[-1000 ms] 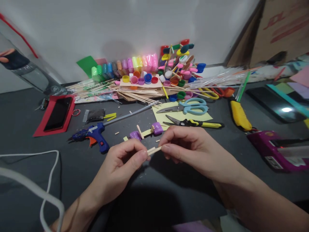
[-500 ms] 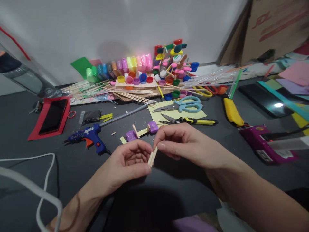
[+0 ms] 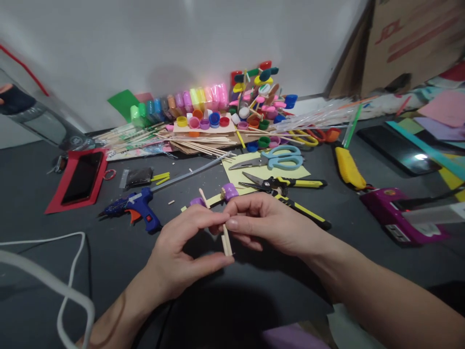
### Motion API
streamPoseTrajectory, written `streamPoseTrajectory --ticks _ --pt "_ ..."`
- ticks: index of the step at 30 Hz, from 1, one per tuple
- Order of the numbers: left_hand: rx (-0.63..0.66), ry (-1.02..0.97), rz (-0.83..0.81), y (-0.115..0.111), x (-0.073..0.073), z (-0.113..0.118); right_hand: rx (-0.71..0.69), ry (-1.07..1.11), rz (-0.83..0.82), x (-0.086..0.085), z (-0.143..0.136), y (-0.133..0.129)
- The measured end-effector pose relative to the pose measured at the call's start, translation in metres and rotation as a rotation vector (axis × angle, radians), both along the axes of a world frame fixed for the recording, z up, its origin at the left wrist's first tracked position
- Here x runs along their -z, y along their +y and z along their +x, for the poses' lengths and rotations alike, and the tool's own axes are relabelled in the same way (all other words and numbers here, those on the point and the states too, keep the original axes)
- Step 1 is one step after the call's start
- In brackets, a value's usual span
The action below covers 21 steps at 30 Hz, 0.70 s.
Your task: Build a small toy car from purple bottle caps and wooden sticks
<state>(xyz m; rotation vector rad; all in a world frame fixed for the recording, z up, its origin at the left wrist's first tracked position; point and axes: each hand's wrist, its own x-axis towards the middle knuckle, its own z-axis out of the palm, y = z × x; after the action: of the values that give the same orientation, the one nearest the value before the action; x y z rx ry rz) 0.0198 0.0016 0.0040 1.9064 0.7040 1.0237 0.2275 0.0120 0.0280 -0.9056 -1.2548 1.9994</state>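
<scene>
Short pale wooden sticks, lying side by side, are held between both hands above the dark table. My left hand is closed on them, its thumb at their lower end and its fingers near the top. With thumb and forefinger my right hand pinches their upper end. Just beyond the fingers lie two purple pieces, one on the right and one on the left, partly hidden by my left hand, with a pale strip between them. Behind my right hand rest yellow-and-black cutters.
Blue scissors lie on yellow paper. A blue glue gun is at the left, near a phone on red card. Wooden skewers and paint pots stand behind. A purple device sits right; a white cable loops at left.
The wooden sticks have turned more upright. My left fingers have risen to their upper end, and my right hand has shifted slightly left and down, showing more of the cutters.
</scene>
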Motion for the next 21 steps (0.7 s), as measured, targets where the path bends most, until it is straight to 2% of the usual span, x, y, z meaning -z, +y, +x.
streamPoseTrajectory --ticks 4,7,10,12,16,19,21 --pt "-0.054 0.028 0.106 0.0 0.0 0.001 0.022 0.005 0.021 -0.002 0.001 0.001" --pt "-0.115 0.05 0.114 -0.001 -0.001 0.001 0.084 -0.109 0.109 -0.004 0.005 0.004" --pt "-0.228 0.048 0.127 0.0 -0.003 0.0 0.264 -0.409 0.385 -0.003 0.012 0.009" --pt "-0.305 0.035 0.148 0.0 -0.004 0.0 0.318 -0.61 0.568 -0.001 0.015 0.012" --pt "-0.442 0.016 0.214 0.002 -0.008 -0.001 0.228 -0.873 0.709 0.003 0.016 0.016" --pt "-0.57 -0.03 0.238 0.005 -0.01 -0.004 0.216 -0.924 0.751 0.006 0.012 0.017" --pt "-0.632 -0.095 0.235 0.008 -0.011 -0.008 0.256 -0.928 0.768 0.008 0.01 0.017"
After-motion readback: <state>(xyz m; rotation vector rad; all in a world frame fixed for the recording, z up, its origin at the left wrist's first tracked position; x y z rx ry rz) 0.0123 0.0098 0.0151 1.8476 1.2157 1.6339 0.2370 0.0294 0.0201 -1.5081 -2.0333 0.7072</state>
